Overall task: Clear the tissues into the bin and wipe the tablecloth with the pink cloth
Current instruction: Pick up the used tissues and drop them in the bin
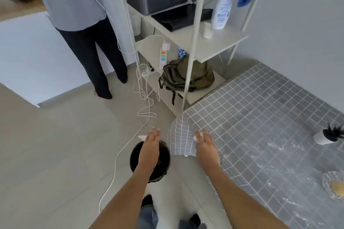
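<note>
A round dark bin [163, 168] stands on the floor beside the table corner. My left hand [151, 145] hovers over its opening with a white tissue [142, 137] under the fingers. My right hand [205, 142] is at the table corner and holds a crumpled white tissue [197, 136] under its fingers. The grey checked tablecloth [260, 126] covers the table at the right, and its corner hangs down between my hands. White smears and crumbs lie on the cloth toward the right. No pink cloth is in view.
A white shelf unit [219, 46] behind the table holds a dark appliance, a white bottle [223, 5] and a green backpack [186, 76]. White cables [147, 98] trail over the floor. Another person [83, 29] stands at the left. A small pot [323, 136] and a glass dish [335, 185] sit on the table's right edge.
</note>
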